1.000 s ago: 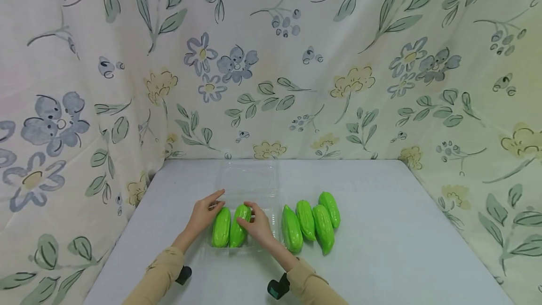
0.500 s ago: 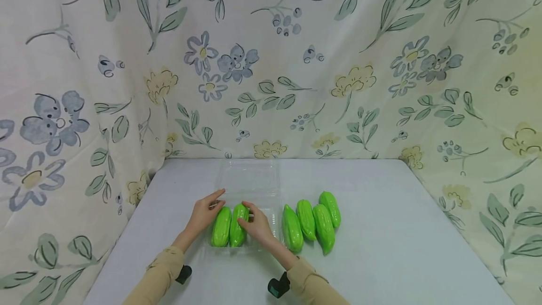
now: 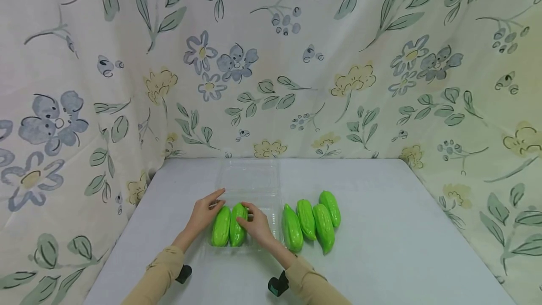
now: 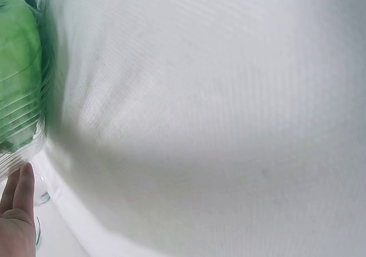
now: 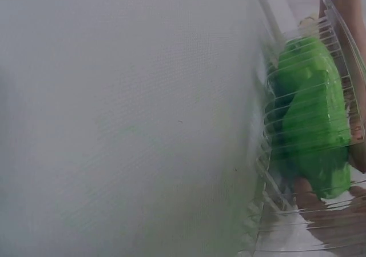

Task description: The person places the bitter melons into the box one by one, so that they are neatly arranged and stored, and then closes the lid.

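Note:
In the head view, two glossy, ridged green vegetables that look like bitter melons lie side by side in a clear plastic clamshell box [image 3: 264, 208], its lid folded back. My right hand [image 3: 257, 225] grips the right-hand bitter melon [image 3: 238, 232], thumb on its near side and fingers at its far end. The other bitter melon [image 3: 221, 227] lies against the box's left side. At the box's far left corner rests my left hand [image 3: 202, 213], fingers extended by the rim. The left wrist view has its fingers [image 4: 24, 191] straight against the box wall. Through the ribbed wall, the right wrist view catches green bitter melon [image 5: 314, 120].
Right of the box, several more bitter melons [image 3: 315, 224] lie close together on the white tabletop [image 3: 389, 229]. The transparent lid [image 3: 249, 175] lies back toward the far edge. A floral curtain [image 3: 271, 60] hangs behind and at both sides.
My right hand has shifted slightly left, bringing its bitter melon closer to the other one and more upright in the view. The left hand stays in place.

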Tool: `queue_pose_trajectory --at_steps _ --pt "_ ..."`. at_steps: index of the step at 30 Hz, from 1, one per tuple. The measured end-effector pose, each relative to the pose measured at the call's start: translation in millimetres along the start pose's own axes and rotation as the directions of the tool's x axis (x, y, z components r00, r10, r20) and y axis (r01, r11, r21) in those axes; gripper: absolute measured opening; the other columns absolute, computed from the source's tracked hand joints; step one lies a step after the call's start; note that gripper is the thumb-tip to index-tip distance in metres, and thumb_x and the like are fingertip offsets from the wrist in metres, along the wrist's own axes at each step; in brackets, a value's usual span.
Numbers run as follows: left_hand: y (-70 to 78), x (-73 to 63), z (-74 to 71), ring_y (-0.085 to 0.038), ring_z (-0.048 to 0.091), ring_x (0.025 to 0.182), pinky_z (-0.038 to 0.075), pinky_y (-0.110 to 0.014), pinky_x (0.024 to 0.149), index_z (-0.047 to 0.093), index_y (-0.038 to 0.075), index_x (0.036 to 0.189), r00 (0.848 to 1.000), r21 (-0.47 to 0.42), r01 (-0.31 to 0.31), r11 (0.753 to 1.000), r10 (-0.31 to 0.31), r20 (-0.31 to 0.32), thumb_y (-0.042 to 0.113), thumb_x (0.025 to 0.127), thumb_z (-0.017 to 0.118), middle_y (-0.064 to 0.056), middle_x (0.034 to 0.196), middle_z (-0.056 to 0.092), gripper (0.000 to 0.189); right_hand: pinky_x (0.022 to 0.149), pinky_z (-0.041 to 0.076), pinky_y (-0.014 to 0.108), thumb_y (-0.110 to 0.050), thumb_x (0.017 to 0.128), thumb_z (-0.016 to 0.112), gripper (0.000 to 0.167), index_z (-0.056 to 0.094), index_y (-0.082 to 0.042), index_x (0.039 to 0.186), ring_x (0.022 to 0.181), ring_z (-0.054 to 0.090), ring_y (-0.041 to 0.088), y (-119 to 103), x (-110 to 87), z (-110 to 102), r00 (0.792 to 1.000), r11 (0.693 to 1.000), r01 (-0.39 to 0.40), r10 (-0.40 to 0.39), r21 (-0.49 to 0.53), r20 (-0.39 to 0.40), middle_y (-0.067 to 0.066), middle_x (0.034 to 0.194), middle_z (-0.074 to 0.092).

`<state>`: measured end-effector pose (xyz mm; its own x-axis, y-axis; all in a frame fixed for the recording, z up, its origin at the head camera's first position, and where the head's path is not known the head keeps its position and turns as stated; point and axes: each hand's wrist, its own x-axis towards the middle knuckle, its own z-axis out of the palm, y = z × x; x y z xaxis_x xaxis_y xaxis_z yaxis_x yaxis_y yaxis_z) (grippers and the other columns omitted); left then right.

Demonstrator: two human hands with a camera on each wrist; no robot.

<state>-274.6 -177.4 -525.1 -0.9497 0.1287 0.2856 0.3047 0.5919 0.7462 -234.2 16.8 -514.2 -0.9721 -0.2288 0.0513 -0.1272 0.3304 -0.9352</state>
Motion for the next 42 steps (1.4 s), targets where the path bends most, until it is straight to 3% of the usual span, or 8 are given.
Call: queue_pose_trajectory --at_steps 23,42 --pt "0.8 -1.1 -0.7 -0.030 0.067 0.102 0.057 -0.044 0.089 0.055 0.006 0.133 1.000 0.008 0.025 1.000 -0.025 0.000 0.012 0.092 0.061 -0.015 0.135 0.055 0.041 0.075 0.061 0.030 -0.015 0.090 0.064 0.048 0.050 -0.002 0.134 0.098 0.066 0.029 2.9 1.2 0.4 1.000 1.000 -0.024 0.024 0.006 0.001 0.022 0.118 0.060" --pt "4.9 -1.7 -0.7 -0.030 0.067 0.103 0.056 -0.043 0.091 0.054 0.007 0.133 0.999 0.008 0.036 0.999 -0.036 0.010 0.011 0.093 0.061 -0.015 0.136 0.055 0.041 0.076 0.061 0.034 -0.016 0.090 0.065 0.048 0.051 -0.003 0.133 0.100 0.064 0.031 4.8 1.6 -0.9 0.999 0.999 -0.033 0.033 0.018 -0.002 0.022 0.117 0.060"
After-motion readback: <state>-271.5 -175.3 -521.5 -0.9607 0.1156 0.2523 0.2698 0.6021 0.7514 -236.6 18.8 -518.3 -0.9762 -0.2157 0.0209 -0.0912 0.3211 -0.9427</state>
